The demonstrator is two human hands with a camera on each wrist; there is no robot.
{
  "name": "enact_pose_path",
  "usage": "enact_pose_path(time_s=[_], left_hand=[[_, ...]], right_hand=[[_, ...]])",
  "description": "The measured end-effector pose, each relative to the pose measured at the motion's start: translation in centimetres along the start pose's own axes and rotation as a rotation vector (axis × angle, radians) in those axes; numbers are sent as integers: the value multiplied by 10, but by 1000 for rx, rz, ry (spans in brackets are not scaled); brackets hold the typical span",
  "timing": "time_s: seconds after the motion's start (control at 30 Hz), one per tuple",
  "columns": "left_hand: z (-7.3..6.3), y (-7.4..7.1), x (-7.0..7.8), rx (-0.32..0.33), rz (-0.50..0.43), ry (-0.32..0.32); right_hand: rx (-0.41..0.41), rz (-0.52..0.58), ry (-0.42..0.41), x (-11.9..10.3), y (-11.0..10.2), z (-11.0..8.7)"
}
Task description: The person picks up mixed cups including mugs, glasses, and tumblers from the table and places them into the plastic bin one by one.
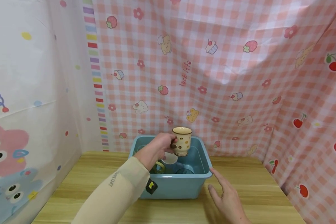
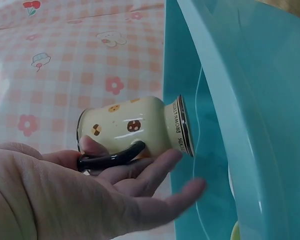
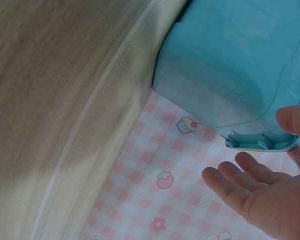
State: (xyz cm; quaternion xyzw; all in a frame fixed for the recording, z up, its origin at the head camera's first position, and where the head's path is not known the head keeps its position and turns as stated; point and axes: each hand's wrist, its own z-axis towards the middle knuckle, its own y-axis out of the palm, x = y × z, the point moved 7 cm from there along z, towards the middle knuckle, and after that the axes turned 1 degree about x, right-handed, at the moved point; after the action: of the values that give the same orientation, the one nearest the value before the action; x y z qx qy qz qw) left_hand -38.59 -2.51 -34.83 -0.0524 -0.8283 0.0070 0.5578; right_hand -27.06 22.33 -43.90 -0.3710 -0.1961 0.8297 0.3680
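Note:
My left hand (image 1: 160, 147) grips a cream mug (image 1: 183, 140) by its dark handle (image 2: 110, 160). The mug is upright over the blue plastic tub (image 1: 172, 188), with small brown and orange prints and a dark rim. In the left wrist view its flared foot shows printed letters. My right hand (image 1: 227, 196) is at the tub's right front corner, fingers extended and the index fingertip right at the rim. Inside the tub lie a white round dish (image 1: 170, 158), a green-handled cup (image 1: 159, 168) and a clear round glass (image 1: 184, 171), partly hidden by my left arm and the front wall.
The tub stands on a wood-grain table (image 1: 240, 174) against a pink checked cloth (image 1: 212, 71) hung behind. More printed cloth hangs at both sides. A small black device (image 1: 151, 186) hangs at my left wrist, before the tub's front wall.

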Motion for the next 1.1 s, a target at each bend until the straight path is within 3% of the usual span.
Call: enact_pose_path(time_s=[0.4,0.7,1.1], left_hand=[[15,12,-2,-27,-80,-16],[31,22,-16,-42,-80,-15],[40,42,-33,-73,-139,-4]], right_hand=[[-23,-2,21,1,0,1],[-23,-3,14,0,0,1],[-24,-11,27,2,1,1]])
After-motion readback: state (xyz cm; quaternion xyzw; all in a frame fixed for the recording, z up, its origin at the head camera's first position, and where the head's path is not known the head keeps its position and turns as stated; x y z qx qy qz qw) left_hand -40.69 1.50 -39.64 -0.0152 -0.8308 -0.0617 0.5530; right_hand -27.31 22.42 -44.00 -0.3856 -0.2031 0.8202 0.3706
